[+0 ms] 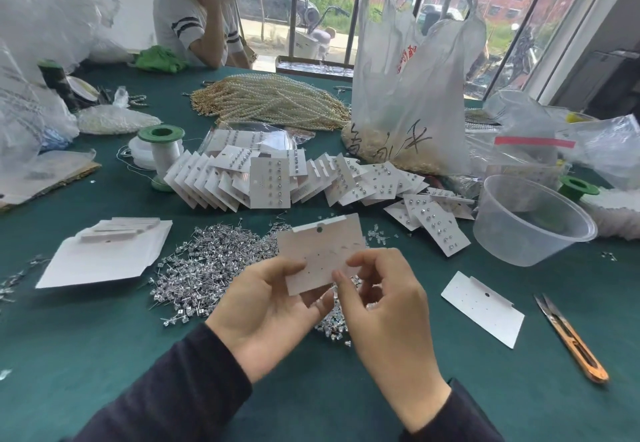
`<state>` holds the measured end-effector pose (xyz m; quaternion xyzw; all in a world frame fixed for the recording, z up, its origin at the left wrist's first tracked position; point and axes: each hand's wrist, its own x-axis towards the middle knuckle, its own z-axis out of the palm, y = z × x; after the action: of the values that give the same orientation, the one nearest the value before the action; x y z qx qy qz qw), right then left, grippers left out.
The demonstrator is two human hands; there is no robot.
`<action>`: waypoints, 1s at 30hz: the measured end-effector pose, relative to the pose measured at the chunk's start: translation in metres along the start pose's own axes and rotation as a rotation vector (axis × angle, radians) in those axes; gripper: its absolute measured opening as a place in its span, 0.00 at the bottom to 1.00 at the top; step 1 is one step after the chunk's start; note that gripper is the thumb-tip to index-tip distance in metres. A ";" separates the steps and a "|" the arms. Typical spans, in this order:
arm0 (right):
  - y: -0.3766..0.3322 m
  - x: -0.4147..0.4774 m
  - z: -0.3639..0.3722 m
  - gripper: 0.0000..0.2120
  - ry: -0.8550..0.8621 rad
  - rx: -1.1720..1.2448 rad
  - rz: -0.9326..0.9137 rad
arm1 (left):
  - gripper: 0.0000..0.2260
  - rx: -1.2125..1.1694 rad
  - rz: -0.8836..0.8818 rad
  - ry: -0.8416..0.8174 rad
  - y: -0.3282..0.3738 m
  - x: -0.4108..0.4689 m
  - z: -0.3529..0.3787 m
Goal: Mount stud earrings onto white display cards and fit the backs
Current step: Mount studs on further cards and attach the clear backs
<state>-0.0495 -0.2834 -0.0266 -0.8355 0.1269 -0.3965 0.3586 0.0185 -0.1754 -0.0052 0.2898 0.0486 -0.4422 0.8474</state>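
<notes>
— Head view: what do the hands hold?

— A white display card (322,254), raised just above the green table (69,337), with its hang hole at the top. The left hand (273,306) grips its lower left corner, thumb on the near face and fingers curled behind.

— And the other?

— The right hand (384,303) has its fingers curled, with thumb and forefinger pinching the card's lower right edge. Whether a stud sits between those tips cannot be told.

— Where are the studs?

— A loose heap of silver stud earrings (207,268) lies on the table under and left of the hands. Behind it, filled cards (270,182) lean in an overlapping row.

— Anything beside them?

— A blank card (483,308) lies flat to the right, near orange-handled thread snips (571,337). A stack of blank cards (104,254) lies to the left, and a clear plastic tub (533,227) stands at the right. Further back are pearl strands (270,98) and a white plastic bag (408,95).
</notes>
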 end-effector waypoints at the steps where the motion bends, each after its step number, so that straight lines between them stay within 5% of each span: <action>1: 0.000 0.000 0.000 0.09 0.024 -0.049 -0.056 | 0.20 -0.013 -0.013 -0.009 -0.001 0.001 -0.001; 6: -0.001 0.001 0.000 0.09 0.131 -0.227 -0.268 | 0.22 -0.058 -0.043 -0.040 -0.003 0.003 -0.005; 15: 0.002 0.003 0.003 0.04 0.122 -0.226 -0.254 | 0.20 0.066 -0.043 -0.014 -0.008 0.002 -0.005; 20: 0.000 -0.001 0.007 0.08 0.078 -0.213 -0.260 | 0.13 0.407 0.148 -0.050 -0.013 -0.005 -0.002; 30: -0.001 0.001 0.001 0.04 0.054 -0.085 -0.216 | 0.07 0.728 0.428 0.202 -0.013 -0.004 -0.001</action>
<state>-0.0480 -0.2830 -0.0259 -0.8477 0.0624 -0.4496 0.2743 0.0058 -0.1780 -0.0103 0.6151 -0.0892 -0.2140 0.7536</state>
